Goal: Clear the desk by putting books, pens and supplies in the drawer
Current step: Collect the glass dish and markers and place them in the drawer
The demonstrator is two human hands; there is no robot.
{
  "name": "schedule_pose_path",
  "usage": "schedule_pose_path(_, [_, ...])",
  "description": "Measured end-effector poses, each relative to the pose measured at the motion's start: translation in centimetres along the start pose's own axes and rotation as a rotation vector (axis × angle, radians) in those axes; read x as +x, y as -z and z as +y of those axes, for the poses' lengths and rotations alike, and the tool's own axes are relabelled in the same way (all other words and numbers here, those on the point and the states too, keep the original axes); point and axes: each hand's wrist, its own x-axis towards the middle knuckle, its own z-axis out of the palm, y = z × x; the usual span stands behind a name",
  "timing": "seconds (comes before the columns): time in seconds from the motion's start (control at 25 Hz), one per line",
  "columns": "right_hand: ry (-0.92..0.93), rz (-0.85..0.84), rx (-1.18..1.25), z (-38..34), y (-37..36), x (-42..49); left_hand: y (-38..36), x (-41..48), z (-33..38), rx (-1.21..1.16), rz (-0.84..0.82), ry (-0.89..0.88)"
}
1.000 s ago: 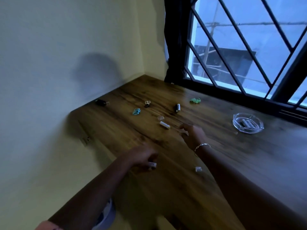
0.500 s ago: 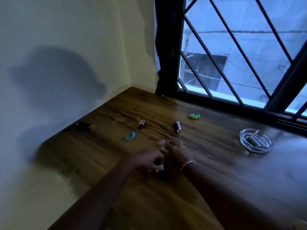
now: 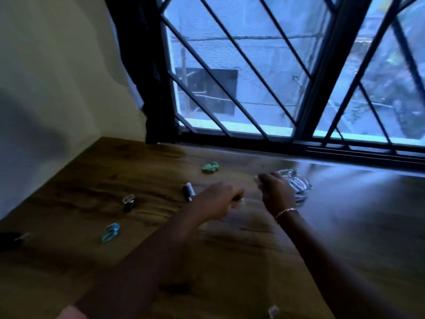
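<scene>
Small supplies lie scattered on the wooden desk [image 3: 230,261]. My left hand [image 3: 216,201] hovers mid-desk with its fingers curled round a small white piece [image 3: 241,201]. My right hand [image 3: 276,192], with a bracelet on the wrist, is raised in front of the glass ashtray [image 3: 301,192] and pinches a small pale piece [image 3: 256,179] at its fingertips. Left of my hands lie a black-and-white clip [image 3: 188,191], a black clip [image 3: 128,203], a blue clip [image 3: 110,231] and a green clip [image 3: 210,167]. Another black item [image 3: 9,240] sits at the far left edge.
A barred window [image 3: 276,77] runs along the back of the desk, with a dark curtain [image 3: 149,77] in the corner. The cream wall [image 3: 57,77] borders the desk on the left. A small clear piece [image 3: 273,311] lies near the front edge.
Both hands have lifted off the desk and moved right toward the ashtray, each carrying a small piece. The white tube and clear piece that lay by them are gone from view. The view has swung.
</scene>
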Motion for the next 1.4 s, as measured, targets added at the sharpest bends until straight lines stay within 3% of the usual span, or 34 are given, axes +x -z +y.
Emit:
schedule_pose_path(0.16, [-0.176, -0.018, -0.149, 5.1, 3.3, 3.2, -2.1, 7.0, 3.7, 0.118, 0.087, -0.190])
schedule_pose_path(0.4, [-0.220, -0.138, -0.265, 9.3, 2.7, 4.7, -5.4, 13.8, 5.7, 0.185, -0.029, -0.238])
schedule_pose_path(0.72, [-0.196, -0.112, -0.217, 9.8, 1.8, 4.5, -7.1, 14.4, 5.2, 0.072, -0.028, -0.197])
schedule_pose_path(0.84, [-0.197, -0.022, -0.200, 9.5, 2.0, 4.1, -6.2, 12.1, 4.3, 0.042, 0.123, -0.203])
schedule_pose_path(0.92, [-0.159, 0.023, -0.166, 8.0, 1.9, 3.6, -5.9, 10.2, 2.9, 0.013, 0.210, -0.142])
schedule_pose_path(1.08, [-0.007, -0.040, -0.093, 2.6, 0.3, 2.6, -5.0, 6.3, -1.3, -0.098, 0.307, 0.069])
schedule_pose_path(1.4, [0.285, -0.427, 0.010, -7.0, -6.7, 2.9, -1.4, -0.4, -10.3, -0.129, 0.374, 0.536])
